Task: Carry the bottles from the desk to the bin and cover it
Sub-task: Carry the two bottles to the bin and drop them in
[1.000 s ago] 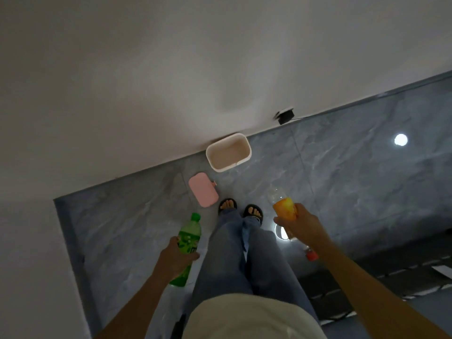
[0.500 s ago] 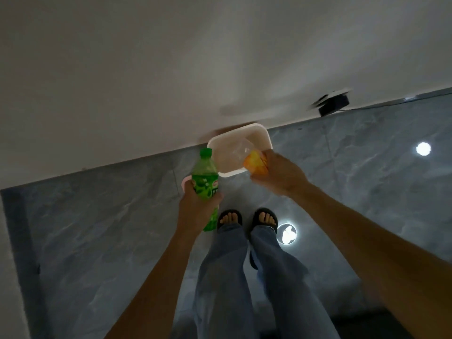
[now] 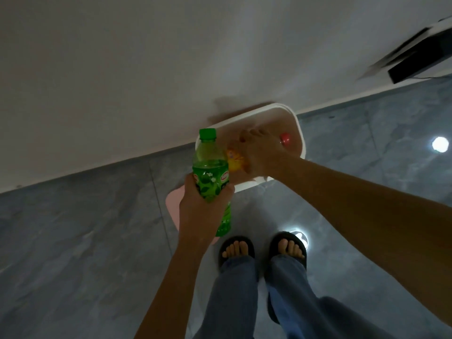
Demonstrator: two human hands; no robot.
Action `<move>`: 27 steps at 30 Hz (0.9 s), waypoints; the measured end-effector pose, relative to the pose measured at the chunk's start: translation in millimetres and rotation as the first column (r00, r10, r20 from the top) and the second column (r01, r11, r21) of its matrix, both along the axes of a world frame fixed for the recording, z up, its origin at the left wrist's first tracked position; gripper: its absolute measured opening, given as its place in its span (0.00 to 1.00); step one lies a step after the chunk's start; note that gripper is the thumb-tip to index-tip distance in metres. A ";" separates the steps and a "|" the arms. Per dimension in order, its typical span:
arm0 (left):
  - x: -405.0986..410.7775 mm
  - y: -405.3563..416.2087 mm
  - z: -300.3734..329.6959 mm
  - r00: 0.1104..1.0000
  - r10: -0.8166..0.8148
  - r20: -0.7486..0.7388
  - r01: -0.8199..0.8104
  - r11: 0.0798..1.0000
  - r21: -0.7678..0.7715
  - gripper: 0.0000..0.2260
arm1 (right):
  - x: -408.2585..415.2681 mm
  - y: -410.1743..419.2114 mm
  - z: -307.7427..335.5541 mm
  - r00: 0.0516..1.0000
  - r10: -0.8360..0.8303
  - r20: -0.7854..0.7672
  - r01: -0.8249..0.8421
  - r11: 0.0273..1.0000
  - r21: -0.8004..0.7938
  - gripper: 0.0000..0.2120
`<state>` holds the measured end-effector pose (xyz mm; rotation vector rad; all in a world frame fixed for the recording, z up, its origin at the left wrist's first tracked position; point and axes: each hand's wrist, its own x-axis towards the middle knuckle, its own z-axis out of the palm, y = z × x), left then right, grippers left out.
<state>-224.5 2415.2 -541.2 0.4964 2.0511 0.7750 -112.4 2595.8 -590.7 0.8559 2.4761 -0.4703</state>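
Observation:
A white open bin (image 3: 300, 133) stands on the floor against the wall. My right hand (image 3: 263, 152) is over its opening, shut on an orange-labelled bottle (image 3: 235, 160) that lies sideways, its red cap (image 3: 285, 139) inside the bin. My left hand (image 3: 204, 209) grips a green bottle (image 3: 210, 165) upright, just left of the bin's near-left corner. The pink lid (image 3: 172, 206) lies on the floor under my left hand, mostly hidden by it.
The grey marble floor (image 3: 73, 241) meets a white wall (image 3: 146, 69). A dark box (image 3: 420, 62) sits at the wall to the upper right. My sandalled feet (image 3: 261, 248) stand just short of the bin. Light reflections (image 3: 440, 144) glare on the floor.
I have leaned closer to the bin. My right hand has turned the orange bottle sideways and lowered it into the bin's opening. The green bottle stays upright beside the bin.

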 end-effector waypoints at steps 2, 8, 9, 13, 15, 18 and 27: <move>0.0 2.0 -8.4 1.000 -0.031 -0.007 0.031 0.999 0.010 0.19 | -0.3 4.1 -15.5 0.999 -0.005 0.034 0.006 1.000 -0.028 0.31; -0.7 6.0 -22.1 0.997 -0.065 -0.031 0.066 0.997 0.032 0.19 | 1.2 10.2 -43.5 0.998 -0.031 0.059 0.043 0.977 -0.210 0.36; -0.1 6.9 -21.9 0.997 -0.073 -0.035 0.074 0.997 0.032 0.18 | 3.0 12.2 -47.1 0.996 -0.045 0.073 0.060 0.973 -0.223 0.36; 1.0 11.1 -16.5 0.993 -0.109 -0.038 0.111 0.993 0.034 0.18 | 7.4 16.5 -50.8 0.989 -0.108 0.099 0.129 0.960 -0.249 0.28; 0.2 13.2 -11.2 0.992 -0.124 -0.023 0.124 0.992 0.018 0.19 | 12.7 12.9 -38.4 0.994 -0.101 0.047 0.108 0.973 -0.206 0.20; -3.6 24.8 2.2 0.970 -0.235 -0.055 0.235 0.972 -0.006 0.21 | 32.6 1.3 -10.6 0.991 -0.133 -0.033 0.126 0.979 -0.158 0.12; 3.6 127.4 -11.2 0.434 -0.726 -0.534 0.720 0.636 -0.279 0.36 | 92.2 -50.2 25.4 0.972 -0.070 -0.225 0.060 0.997 -0.050 0.20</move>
